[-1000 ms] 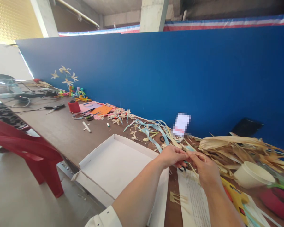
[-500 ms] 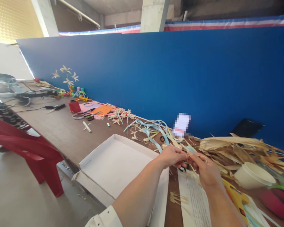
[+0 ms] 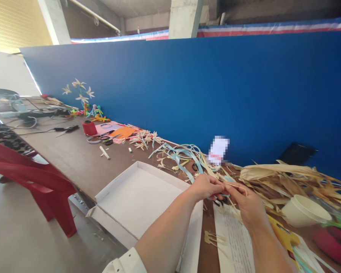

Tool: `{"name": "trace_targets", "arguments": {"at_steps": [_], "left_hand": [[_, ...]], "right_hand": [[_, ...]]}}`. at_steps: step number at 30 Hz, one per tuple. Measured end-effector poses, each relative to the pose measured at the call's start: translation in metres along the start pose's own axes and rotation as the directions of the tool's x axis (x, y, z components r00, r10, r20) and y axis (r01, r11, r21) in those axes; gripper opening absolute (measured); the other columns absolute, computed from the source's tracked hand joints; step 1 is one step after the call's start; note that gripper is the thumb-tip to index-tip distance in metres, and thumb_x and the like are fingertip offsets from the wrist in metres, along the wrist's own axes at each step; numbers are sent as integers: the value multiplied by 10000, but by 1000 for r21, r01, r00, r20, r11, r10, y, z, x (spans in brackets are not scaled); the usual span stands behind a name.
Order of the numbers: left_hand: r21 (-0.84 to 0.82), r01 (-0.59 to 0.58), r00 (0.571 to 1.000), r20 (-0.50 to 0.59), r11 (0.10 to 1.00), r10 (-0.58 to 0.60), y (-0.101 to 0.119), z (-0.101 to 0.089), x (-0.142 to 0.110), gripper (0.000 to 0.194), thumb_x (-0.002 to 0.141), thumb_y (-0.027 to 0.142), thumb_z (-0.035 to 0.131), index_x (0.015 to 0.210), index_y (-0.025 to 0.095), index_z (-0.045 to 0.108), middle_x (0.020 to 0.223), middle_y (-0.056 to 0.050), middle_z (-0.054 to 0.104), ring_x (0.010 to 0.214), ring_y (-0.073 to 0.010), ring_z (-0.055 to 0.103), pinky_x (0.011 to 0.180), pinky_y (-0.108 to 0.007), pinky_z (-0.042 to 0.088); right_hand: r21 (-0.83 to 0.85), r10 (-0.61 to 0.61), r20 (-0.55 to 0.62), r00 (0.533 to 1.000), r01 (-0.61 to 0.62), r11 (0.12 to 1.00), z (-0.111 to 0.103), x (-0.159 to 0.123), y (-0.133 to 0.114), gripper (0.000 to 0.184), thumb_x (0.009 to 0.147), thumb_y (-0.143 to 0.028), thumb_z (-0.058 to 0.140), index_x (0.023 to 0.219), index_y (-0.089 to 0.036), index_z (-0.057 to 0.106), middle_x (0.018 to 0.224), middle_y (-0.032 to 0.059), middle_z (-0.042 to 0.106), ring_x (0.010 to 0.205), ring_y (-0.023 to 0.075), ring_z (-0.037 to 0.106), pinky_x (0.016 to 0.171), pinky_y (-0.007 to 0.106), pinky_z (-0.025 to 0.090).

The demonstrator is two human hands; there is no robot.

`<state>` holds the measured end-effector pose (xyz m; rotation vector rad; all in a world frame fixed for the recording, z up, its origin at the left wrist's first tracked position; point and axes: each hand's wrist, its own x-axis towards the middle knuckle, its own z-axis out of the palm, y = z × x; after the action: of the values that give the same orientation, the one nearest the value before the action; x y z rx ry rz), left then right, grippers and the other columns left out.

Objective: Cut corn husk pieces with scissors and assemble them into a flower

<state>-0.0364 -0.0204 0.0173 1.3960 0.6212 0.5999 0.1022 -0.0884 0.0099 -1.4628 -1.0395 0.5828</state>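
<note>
My left hand (image 3: 207, 188) and my right hand (image 3: 246, 201) meet fingertip to fingertip above the table's right part. Between their pinched fingers runs a thin pale strip (image 3: 236, 185), which looks like dried corn husk; one end bends over the right fingers. Both hands are closed on it. Beneath them show the dark handles of scissors (image 3: 222, 201), partly hidden. Light blue ribbons (image 3: 187, 155) and husk strips lie just beyond the left hand. Under the right forearm is a printed sheet (image 3: 233, 235), with small cut husk pieces (image 3: 213, 238) beside it.
A white box lid (image 3: 147, 201) lies left of my hands. Dried corn husks (image 3: 281, 178), a cream cup (image 3: 305, 210) and a yellow packet (image 3: 284, 237) are on the right. Red thread (image 3: 89, 128) and husk flowers (image 3: 81, 91) stand farther left. A blue partition (image 3: 170, 91) borders the table.
The fingers have shifted slightly, and the strip now lies straighter across the right hand's fingers. More of the scissors' handles shows below. Everything else stays in place.
</note>
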Motion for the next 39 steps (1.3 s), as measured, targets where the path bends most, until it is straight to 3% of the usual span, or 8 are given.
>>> {"name": "trace_targets", "arguments": {"at_steps": [8, 17, 25, 32, 39], "left_hand": [[50, 59, 997, 45, 997, -61, -1, -2, 0, 189, 713, 221, 604, 865, 130, 669, 827, -40, 675, 608, -76, 604, 525, -171, 447], [5, 111, 988, 108, 994, -111, -6, -1, 2, 131, 701, 195, 636, 816, 131, 644, 815, -30, 673, 610, -76, 611, 538, -181, 481], [-129, 89, 993, 91, 988, -78, -6, 0, 2, 202, 658, 254, 703, 791, 108, 664, 709, -39, 650, 612, -119, 627, 607, -269, 538], [-217, 103, 994, 47, 971, -95, -8, 0, 5, 111, 676, 177, 675, 726, 95, 621, 648, -40, 642, 549, -109, 612, 540, -233, 520], [-157, 30, 999, 44, 987, -23, -10, 3, 7, 229, 608, 176, 739, 776, 109, 599, 657, -15, 617, 589, -104, 602, 530, -224, 519]], "right_hand": [[-5, 31, -39, 999, -32, 999, 0, 2, 5, 357, 611, -450, 722, 818, -159, 715, 538, -3, 586, 498, 147, 505, 449, 254, 376], [216, 145, -71, 987, -126, 968, 2, 1, -1, 365, 582, -371, 784, 866, -162, 688, 473, -55, 474, 449, 81, 371, 411, 207, 285], [263, 188, -77, 979, -162, 951, 2, 0, -5, 395, 563, -364, 805, 879, -164, 677, 502, -44, 510, 465, 78, 400, 417, 191, 307], [251, 164, -54, 985, -146, 957, 2, -2, -6, 409, 554, -351, 818, 880, -158, 666, 525, -45, 526, 466, 62, 401, 420, 173, 304], [270, 168, -48, 985, -149, 951, 0, -1, -4, 380, 562, -341, 816, 858, -166, 653, 562, -43, 539, 462, 50, 395, 415, 160, 305]]}}
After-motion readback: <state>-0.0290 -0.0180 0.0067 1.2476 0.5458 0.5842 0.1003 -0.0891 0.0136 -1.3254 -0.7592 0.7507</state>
